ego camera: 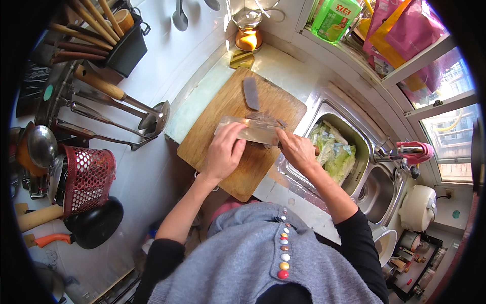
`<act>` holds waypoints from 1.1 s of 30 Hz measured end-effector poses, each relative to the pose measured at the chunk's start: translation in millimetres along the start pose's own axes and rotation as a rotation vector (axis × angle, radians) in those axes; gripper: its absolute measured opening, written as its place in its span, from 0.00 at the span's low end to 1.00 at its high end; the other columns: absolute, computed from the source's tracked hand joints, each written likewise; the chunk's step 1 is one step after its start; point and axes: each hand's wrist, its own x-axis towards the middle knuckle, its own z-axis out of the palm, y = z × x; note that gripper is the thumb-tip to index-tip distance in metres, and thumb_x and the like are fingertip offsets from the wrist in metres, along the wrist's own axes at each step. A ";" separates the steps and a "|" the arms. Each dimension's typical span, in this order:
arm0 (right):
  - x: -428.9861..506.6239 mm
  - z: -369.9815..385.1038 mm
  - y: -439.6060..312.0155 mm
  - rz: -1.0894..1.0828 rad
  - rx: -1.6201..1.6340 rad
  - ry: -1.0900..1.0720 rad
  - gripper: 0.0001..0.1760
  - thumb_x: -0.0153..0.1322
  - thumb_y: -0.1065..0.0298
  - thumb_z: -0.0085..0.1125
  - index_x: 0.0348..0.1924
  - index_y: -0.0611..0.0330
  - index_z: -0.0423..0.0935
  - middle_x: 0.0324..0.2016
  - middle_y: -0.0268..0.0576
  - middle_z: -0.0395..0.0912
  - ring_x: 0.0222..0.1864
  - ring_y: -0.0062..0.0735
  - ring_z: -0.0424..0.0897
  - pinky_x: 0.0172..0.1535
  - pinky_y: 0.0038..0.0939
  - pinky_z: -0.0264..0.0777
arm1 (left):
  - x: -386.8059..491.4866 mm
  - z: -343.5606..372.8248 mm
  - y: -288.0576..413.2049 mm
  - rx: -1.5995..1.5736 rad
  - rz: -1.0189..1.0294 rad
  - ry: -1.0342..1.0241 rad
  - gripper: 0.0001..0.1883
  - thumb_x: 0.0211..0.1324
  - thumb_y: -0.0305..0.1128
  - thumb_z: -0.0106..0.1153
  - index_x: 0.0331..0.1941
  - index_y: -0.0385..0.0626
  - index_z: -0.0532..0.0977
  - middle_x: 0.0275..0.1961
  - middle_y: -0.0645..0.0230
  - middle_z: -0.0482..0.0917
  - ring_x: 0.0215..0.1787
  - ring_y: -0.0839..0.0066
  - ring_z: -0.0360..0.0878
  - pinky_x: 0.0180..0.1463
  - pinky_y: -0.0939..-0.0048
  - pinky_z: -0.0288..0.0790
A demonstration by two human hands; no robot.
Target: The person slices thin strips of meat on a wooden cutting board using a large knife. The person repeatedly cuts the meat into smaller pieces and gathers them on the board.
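Note:
My right hand grips the handle of a cleaver, whose broad metal blade lies low over a wooden cutting board. Against the left part of the blade are the fingers of my left hand; that hand grips nothing that I can see. Thin greyish-brown slices lie beyond the blade, with a few bits showing on its near side. Farther up the board rests a long flat piece of the same greyish colour. What lies beneath the blade is hidden.
Right of the board, leafy green vegetables fill a basin of a steel sink. A glass-and-metal pot stands in the back corner. Ladles, a red perforated basket and a black pan hang on the left wall.

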 end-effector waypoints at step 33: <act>-62.6 -7.4 4.2 -0.011 0.014 -0.084 0.21 0.71 0.65 0.64 0.53 0.54 0.66 0.31 0.51 0.85 0.31 0.57 0.84 0.32 0.52 0.75 | 111.5 44.0 -114.6 0.146 -0.214 -0.378 0.26 0.68 0.41 0.59 0.61 0.32 0.76 0.60 0.45 0.81 0.63 0.48 0.79 0.67 0.56 0.72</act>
